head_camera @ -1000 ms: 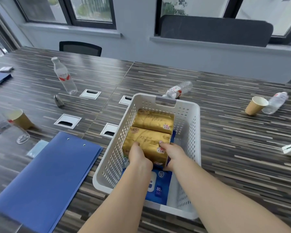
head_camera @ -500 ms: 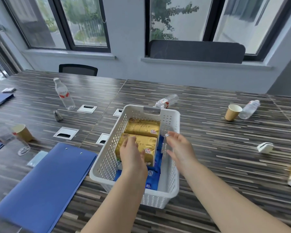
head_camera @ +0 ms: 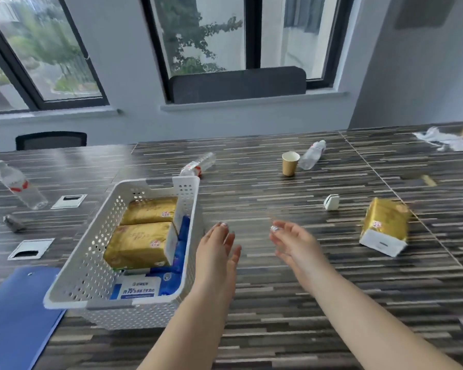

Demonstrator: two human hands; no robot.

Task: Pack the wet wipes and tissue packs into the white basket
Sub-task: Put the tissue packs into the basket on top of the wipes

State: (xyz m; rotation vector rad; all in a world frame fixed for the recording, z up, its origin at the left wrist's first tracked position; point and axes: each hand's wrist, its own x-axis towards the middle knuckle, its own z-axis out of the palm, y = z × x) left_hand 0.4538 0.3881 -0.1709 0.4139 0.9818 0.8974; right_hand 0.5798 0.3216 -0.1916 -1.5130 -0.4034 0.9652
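White basket [head_camera: 91,265]: left of both hands, perforated, packed tight to save room.
Gold tissue packs [head_camera: 142,236]: two laid flat in basket, over blue wet wipes [head_camera: 137,288].
Left hand [head_camera: 217,252]: open, empty, just beside basket wall.
Right hand [head_camera: 296,244]: open, empty, fingers spread toward right.
Loose tissue pack [head_camera: 384,225]: far right on table [head_camera: 278,303], tilted, likely next to fetch.

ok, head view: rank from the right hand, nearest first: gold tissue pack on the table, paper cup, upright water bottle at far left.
From the right hand:
1. Gold tissue pack, to its right on the table.
2. Paper cup, beyond it, upright.
3. Upright water bottle, far left, past the white basket.
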